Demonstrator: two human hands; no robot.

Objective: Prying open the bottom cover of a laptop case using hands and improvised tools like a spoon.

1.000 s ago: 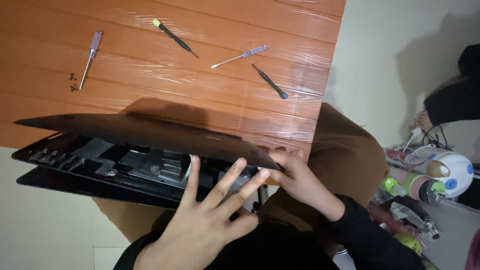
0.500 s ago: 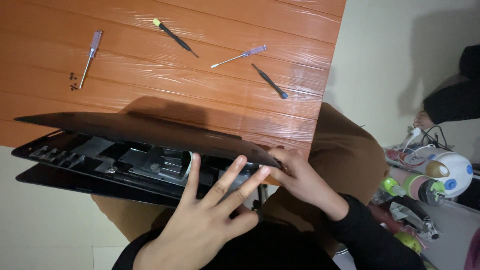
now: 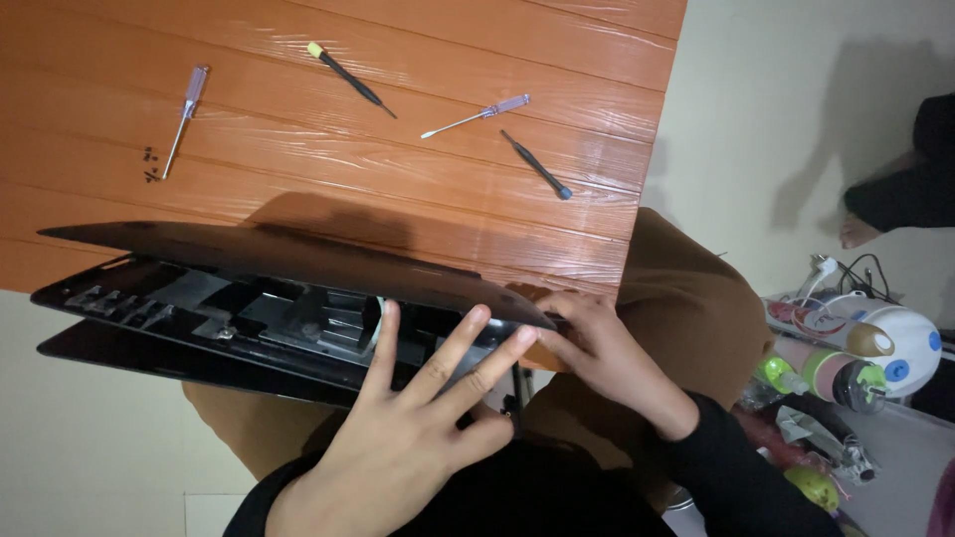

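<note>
Prying step: left hand [image 3: 418, 438], fingers spread, flat on the laptop [image 3: 199, 328]; right hand [image 3: 587, 343] grips the lifted cover [image 3: 279, 254] corner, next needing a gentle, even lift.

I count four screwdrivers on the orange table [image 3: 557, 60]: two purple-handled [image 3: 185, 107] [image 3: 477, 115], one yellow-tipped [image 3: 348, 78], one black [image 3: 535, 164]. One opened laptop [image 3: 249, 298]. One cluster of small screws [image 3: 150, 166].

Four screwdrivers [image 3: 350, 79] lay across the orange table [image 3: 597, 60] at the top, tiny screws [image 3: 150, 166] upper left, bottles [image 3: 846, 373] lower right.
</note>
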